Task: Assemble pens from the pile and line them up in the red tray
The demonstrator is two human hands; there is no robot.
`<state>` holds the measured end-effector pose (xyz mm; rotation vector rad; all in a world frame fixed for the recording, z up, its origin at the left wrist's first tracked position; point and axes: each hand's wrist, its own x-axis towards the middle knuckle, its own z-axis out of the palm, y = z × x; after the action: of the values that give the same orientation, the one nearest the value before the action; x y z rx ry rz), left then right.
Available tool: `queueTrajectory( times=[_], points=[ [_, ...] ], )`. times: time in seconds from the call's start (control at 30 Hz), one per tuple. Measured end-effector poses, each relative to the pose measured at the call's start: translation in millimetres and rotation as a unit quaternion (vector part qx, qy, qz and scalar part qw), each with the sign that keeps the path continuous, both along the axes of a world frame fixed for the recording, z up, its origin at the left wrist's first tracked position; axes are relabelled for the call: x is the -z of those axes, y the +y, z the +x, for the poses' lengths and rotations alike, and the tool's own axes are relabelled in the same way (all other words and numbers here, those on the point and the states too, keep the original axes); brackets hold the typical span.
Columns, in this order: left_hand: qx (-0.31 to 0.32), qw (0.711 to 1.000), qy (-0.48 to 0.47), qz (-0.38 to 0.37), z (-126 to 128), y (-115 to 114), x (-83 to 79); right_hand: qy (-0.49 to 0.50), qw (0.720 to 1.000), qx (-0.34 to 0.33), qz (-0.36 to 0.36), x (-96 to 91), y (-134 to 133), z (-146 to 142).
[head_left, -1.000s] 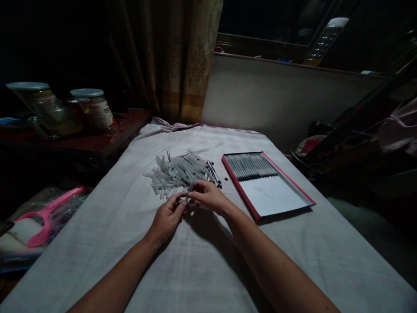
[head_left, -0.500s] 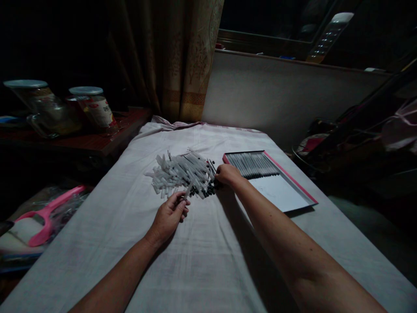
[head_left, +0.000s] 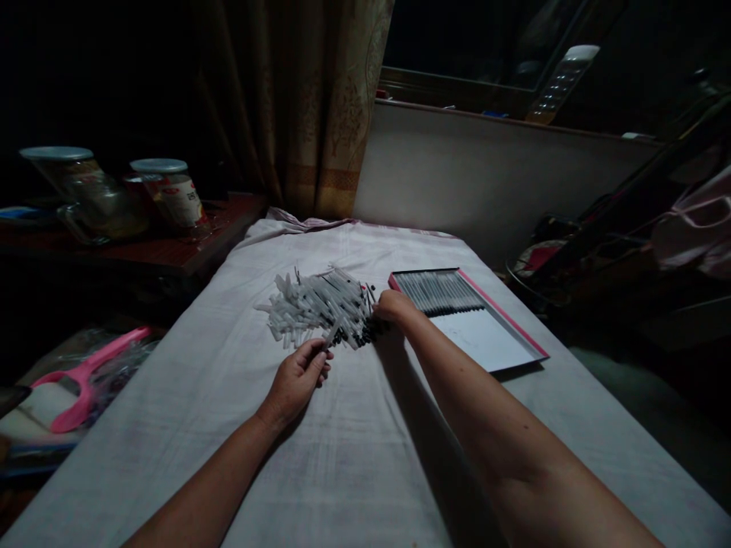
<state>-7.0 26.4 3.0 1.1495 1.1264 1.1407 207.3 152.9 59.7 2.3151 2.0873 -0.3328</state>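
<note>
My left hand (head_left: pixel 301 374) is closed around a translucent pen barrel (head_left: pixel 332 333), which points up and away from me. Just beyond it lies a heap of whitish pen parts (head_left: pixel 311 301) on the cloth. Small black pieces (head_left: pixel 361 335) gather at the heap's right edge. My right hand (head_left: pixel 395 306) reaches to that edge with its fingers bent together; whatever they pinch is hidden. To the right, a shallow pink-edged box (head_left: pixel 537 352) holds a row of pens (head_left: pixel 442 291) side by side, black ends toward me.
A pale cloth (head_left: pixel 354 472) covers the table. At left, lidded jars (head_left: pixel 177 199) and a glass mug (head_left: pixel 103 217) stand on a dark red table (head_left: pixel 211 247). A pink-handled object (head_left: pixel 85 380) lies lower left. A bottle (head_left: pixel 563 84) stands on the sill behind.
The view has shifted slightly. My left hand keeps the pen barrel in nearly the same place. My right hand stays at the heap's right edge, with only slight movement.
</note>
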Motion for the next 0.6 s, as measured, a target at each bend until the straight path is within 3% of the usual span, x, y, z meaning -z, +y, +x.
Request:
queueTrajectory(
  times=[0.13, 0.2, 0.23, 0.3, 0.37, 0.47, 0.6],
  points=[
    [-0.016, 0.999, 0.014, 0.032, -1.9, 1.0, 1.7, 0.103, 0.991, 0.030, 0.081, -7.4, -20.4, 15.3],
    [-0.023, 0.998, 0.031, 0.045, -3.2, 1.5, 3.3, 0.218, 0.968, 0.041, 0.119, -5.9, -39.9, 18.3],
    [-0.027, 0.997, 0.041, 0.051, -3.8, 1.6, 4.4, 0.337, 0.930, 0.048, 0.141, -3.8, -51.9, 17.7],
    [-0.039, 0.996, 0.056, 0.063, -4.5, 1.7, 7.1, 0.552, 0.819, 0.035, 0.150, 2.2, -78.0, 12.6],
    [-0.048, 0.994, 0.062, 0.071, -4.9, 1.5, 9.5, 0.654, 0.742, 0.016, 0.145, 8.4, -102.2, 3.9],
    [-0.053, 0.993, 0.073, 0.080, -5.6, 0.9, 11.1, 0.697, 0.699, 0.013, 0.162, 13.9, -125.4, -9.2],
    [-0.066, 0.983, 0.123, 0.115, -8.3, -0.2, 9.1, 0.703, 0.660, 0.065, 0.257, 12.5, -132.9, -15.4]
  ],
)
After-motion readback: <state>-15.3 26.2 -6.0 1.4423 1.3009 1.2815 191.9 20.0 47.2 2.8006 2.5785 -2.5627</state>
